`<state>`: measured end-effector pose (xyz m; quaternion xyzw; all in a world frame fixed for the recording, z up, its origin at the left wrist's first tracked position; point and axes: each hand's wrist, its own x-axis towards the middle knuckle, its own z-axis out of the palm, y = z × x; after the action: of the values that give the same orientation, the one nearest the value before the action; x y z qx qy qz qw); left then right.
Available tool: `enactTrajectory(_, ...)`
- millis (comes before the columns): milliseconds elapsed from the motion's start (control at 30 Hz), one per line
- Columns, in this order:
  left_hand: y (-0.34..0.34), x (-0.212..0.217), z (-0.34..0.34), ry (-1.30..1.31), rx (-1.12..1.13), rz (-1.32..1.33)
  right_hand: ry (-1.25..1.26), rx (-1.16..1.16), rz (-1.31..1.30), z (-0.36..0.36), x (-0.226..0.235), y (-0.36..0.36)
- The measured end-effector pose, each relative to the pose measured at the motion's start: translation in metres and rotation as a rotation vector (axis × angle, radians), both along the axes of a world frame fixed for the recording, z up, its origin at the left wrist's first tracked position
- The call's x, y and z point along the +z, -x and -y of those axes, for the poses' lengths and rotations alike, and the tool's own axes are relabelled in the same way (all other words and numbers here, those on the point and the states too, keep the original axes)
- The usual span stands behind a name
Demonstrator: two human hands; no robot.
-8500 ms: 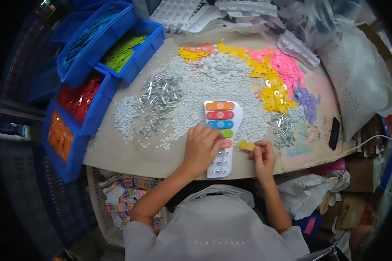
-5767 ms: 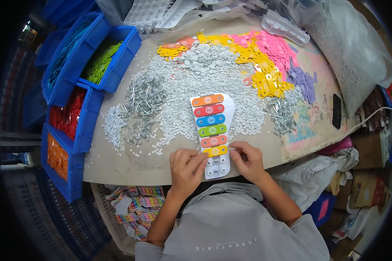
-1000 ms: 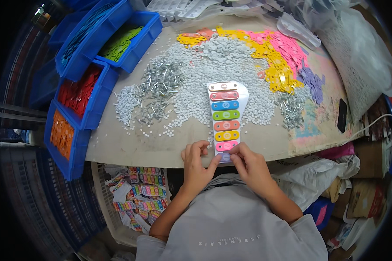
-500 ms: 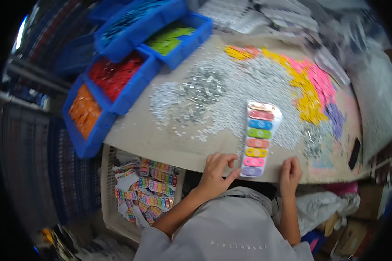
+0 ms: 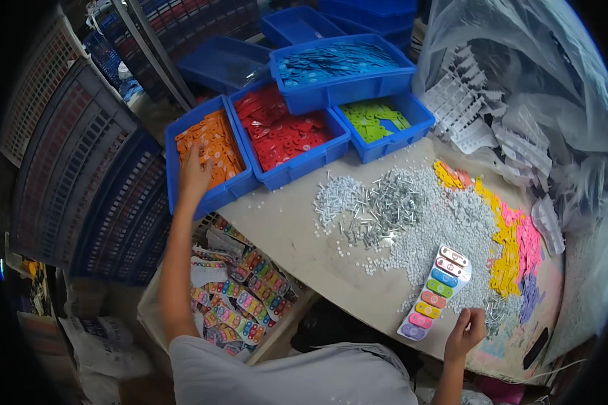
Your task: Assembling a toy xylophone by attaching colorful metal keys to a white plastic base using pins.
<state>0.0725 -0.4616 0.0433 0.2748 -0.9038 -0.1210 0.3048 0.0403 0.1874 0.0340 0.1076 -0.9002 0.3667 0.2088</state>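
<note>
Crowded workshop, table [image 5: 290, 236] covered in loose small parts. Far left, stacked crates [image 5: 115, 196]. Left hand [image 5: 193, 177] was down among the orange strips [image 5: 224, 145] in their blue tray [image 5: 230, 194], fingers spread; couldn't tell if they had a strip pinched. Strips lay tangled, so picking two at once looked easy. Basket [image 5: 292, 325] of colourful cards sat below the table edge, so a dropped strip could have vanished in there. Red-strip tray [image 5: 304, 167] came next, with the blue-strip tray [image 5: 351, 91] tilted and seemingly perched over it and the green-strip tray [image 5: 398, 143]; a knock could have tipped it and mixed colours. Metal pins [image 5: 390, 206] and white bits [image 5: 456, 219] were unfenced; a sleeve could have swept them off. White board [image 5: 460, 285], lined with coloured strips, lay slantwise right of centre, lower end close to the front edge, upper part against the white bits. Right hand [image 5: 467, 329] was just right of it, fingers loosely curled, contents not visible; a careless bump might have shoved the board off. Yellow strips [image 5: 506, 250] and pink strips [image 5: 528, 243] touched, so cross-mixing was likely there.
</note>
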Motion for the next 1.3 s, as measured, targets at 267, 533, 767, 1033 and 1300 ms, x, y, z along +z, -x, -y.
enactTrajectory(267,-0.023,-0.056,0.086,-0.353,-0.169,0.317,-0.290,0.758,-0.214,0.183,0.064,0.117)
enactTrajectory(533,-0.027,-0.054,0.080,-0.472,-0.176,0.268,-0.494,0.730,-0.150,0.229,-0.014,0.186)
enactTrajectory(767,-0.019,-0.058,0.092,-0.454,-0.250,0.242,-0.437,0.811,-0.105,0.251,-0.035,0.186)
enactTrajectory(1033,-0.033,-0.059,0.108,0.017,-0.241,-0.181,-0.416,0.766,-0.144,0.261,-0.045,0.163)
enactTrajectory(1300,0.042,-0.024,-0.230,-0.086,-0.578,0.120,-0.116,0.282,-0.147,0.036,0.059,0.134)
